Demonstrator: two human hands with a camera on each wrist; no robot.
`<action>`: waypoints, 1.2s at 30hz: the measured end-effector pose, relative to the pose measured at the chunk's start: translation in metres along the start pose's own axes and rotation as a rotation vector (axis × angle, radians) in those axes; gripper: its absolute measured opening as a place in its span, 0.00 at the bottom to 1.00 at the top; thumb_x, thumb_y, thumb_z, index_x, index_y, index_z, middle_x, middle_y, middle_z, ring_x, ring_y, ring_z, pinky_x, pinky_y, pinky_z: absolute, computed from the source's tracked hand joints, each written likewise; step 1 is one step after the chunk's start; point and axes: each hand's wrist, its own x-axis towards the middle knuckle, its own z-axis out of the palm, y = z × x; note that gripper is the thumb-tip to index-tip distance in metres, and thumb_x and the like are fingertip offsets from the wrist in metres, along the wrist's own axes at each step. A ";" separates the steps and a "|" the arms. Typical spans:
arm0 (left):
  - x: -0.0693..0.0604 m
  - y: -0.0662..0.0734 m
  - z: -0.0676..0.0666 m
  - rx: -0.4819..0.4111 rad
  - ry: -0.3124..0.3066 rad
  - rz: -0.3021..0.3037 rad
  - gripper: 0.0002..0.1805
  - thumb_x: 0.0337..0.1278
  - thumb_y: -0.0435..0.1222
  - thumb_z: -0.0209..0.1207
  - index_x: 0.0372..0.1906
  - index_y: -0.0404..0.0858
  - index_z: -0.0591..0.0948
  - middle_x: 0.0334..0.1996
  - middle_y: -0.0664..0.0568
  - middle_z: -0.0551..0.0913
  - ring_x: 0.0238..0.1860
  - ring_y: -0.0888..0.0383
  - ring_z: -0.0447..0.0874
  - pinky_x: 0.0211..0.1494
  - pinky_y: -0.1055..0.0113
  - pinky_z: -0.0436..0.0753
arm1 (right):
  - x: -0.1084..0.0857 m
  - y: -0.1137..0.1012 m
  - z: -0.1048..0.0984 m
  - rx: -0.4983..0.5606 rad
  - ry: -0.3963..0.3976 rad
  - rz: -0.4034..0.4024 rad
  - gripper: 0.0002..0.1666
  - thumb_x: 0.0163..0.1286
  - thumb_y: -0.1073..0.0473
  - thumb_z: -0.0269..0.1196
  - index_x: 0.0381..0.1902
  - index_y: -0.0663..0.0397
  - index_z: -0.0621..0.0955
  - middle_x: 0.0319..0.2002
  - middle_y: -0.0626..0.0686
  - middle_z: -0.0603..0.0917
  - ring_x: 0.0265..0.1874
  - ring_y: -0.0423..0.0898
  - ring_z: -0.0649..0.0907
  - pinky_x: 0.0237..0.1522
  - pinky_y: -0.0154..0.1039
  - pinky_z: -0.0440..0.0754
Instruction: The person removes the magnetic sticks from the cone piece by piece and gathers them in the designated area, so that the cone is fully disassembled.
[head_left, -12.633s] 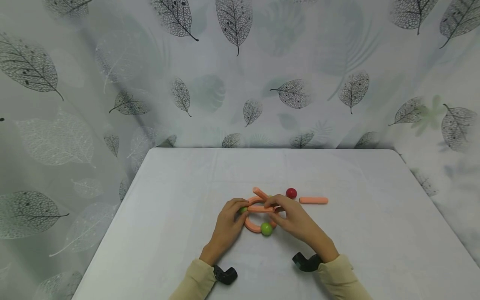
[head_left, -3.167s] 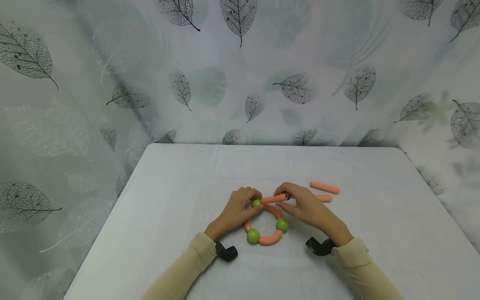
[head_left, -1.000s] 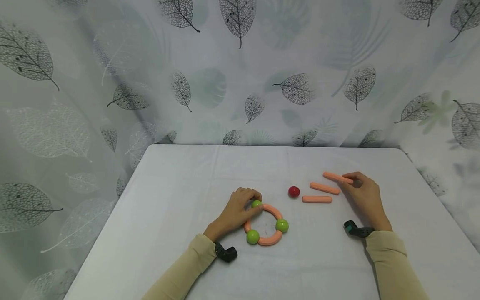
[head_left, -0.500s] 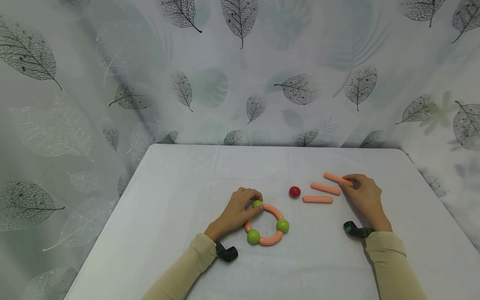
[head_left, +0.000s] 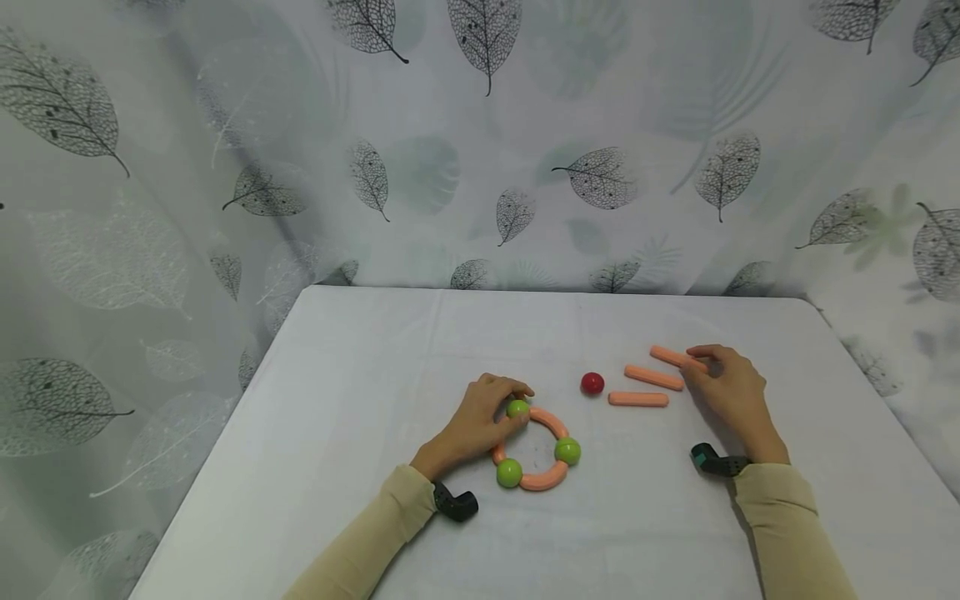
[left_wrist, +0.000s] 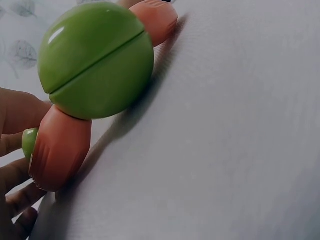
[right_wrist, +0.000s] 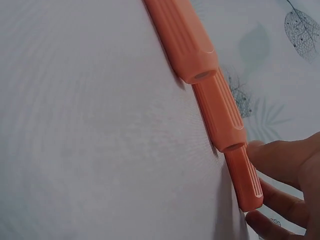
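On the white table, a ring of curved orange pieces (head_left: 544, 477) joins three green balls (head_left: 567, 451). My left hand (head_left: 476, 421) holds the ring's far-left green ball (head_left: 517, 408) between thumb and fingers, covering part of the ring's left side. Three straight orange sticks lie to the right: a near one (head_left: 637, 399), a middle one (head_left: 654, 377) and a far one (head_left: 667, 356). My right hand (head_left: 731, 396) pinches the far stick's right end. In the right wrist view, thumb and fingers are around that stick (right_wrist: 243, 182).
A red ball (head_left: 592, 383) sits between the ring and the sticks. Leaf-patterned cloth (head_left: 420, 208) hangs behind and beside the table (head_left: 360, 333). Each wrist wears a dark device, the left one (head_left: 455, 504) just below the ring.
Since the 3.2-second-old view, my right hand has carried a stick from beside the left hand to the far right, uncovering the red ball. In the last second, both hands have hardly moved.
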 end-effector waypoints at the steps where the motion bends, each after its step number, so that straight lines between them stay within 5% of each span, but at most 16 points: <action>1: 0.000 0.000 0.000 0.000 -0.003 0.006 0.20 0.67 0.43 0.64 0.62 0.48 0.80 0.55 0.56 0.84 0.60 0.54 0.75 0.65 0.50 0.70 | -0.001 -0.002 -0.001 0.008 -0.003 0.004 0.27 0.78 0.47 0.61 0.62 0.64 0.79 0.65 0.74 0.77 0.67 0.76 0.71 0.63 0.77 0.65; 20: -0.001 0.004 -0.006 -0.050 -0.047 0.026 0.28 0.55 0.32 0.61 0.63 0.48 0.79 0.57 0.56 0.84 0.58 0.55 0.75 0.67 0.47 0.68 | -0.004 -0.049 -0.014 0.086 -0.057 -0.047 0.26 0.79 0.46 0.61 0.63 0.59 0.80 0.69 0.70 0.75 0.72 0.72 0.69 0.67 0.74 0.66; 28: 0.000 0.002 0.000 0.055 0.071 -0.016 0.27 0.63 0.38 0.65 0.66 0.44 0.76 0.57 0.52 0.82 0.58 0.51 0.75 0.64 0.48 0.66 | -0.009 -0.068 -0.010 0.116 -0.101 -0.121 0.23 0.80 0.46 0.60 0.62 0.55 0.80 0.69 0.67 0.76 0.72 0.71 0.69 0.67 0.75 0.65; 36: 0.000 -0.001 0.004 0.142 0.189 -0.062 0.14 0.63 0.45 0.69 0.47 0.44 0.81 0.51 0.50 0.82 0.58 0.47 0.74 0.64 0.43 0.68 | -0.014 -0.090 -0.001 0.159 -0.133 -0.247 0.17 0.78 0.51 0.63 0.59 0.53 0.81 0.62 0.61 0.81 0.67 0.65 0.74 0.67 0.71 0.69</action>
